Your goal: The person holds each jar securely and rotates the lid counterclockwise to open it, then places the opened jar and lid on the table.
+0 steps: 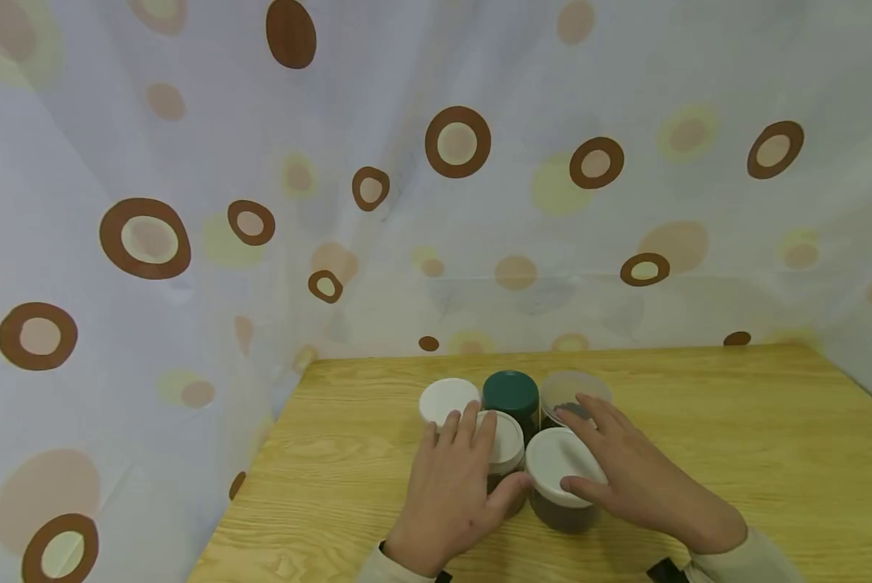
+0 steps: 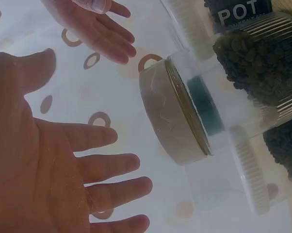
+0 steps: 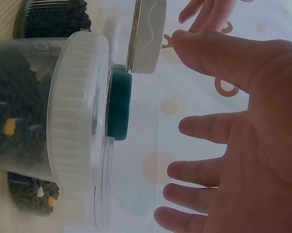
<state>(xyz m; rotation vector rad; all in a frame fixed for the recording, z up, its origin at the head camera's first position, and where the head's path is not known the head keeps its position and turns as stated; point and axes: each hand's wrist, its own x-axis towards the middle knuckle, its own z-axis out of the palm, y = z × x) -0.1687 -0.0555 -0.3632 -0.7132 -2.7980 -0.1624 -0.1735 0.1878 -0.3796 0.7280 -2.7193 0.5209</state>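
Several lidded jars stand grouped on the wooden table. My left hand (image 1: 453, 486) hovers over the front-left jar, its fingers spread and apart from the cream lid (image 2: 170, 114) in the left wrist view. That jar's ribbed body holds dark seed-like bits (image 2: 257, 68). My right hand (image 1: 635, 474) is above and right of the front-right jar, fingers extended, with a gap to its white ribbed lid (image 3: 78, 111) in the right wrist view. Behind are a white-lidded jar (image 1: 446, 398), a green-lidded jar (image 1: 511, 392) and a jar with a translucent lid (image 1: 574, 389). Neither hand holds anything.
The wooden table (image 1: 734, 453) extends to both sides of the jars. A pale curtain (image 1: 523, 97) with brown and yellow circles hangs behind it and along the left. The jars stand close together, and the back ones are partly covered by the front ones and the hands.
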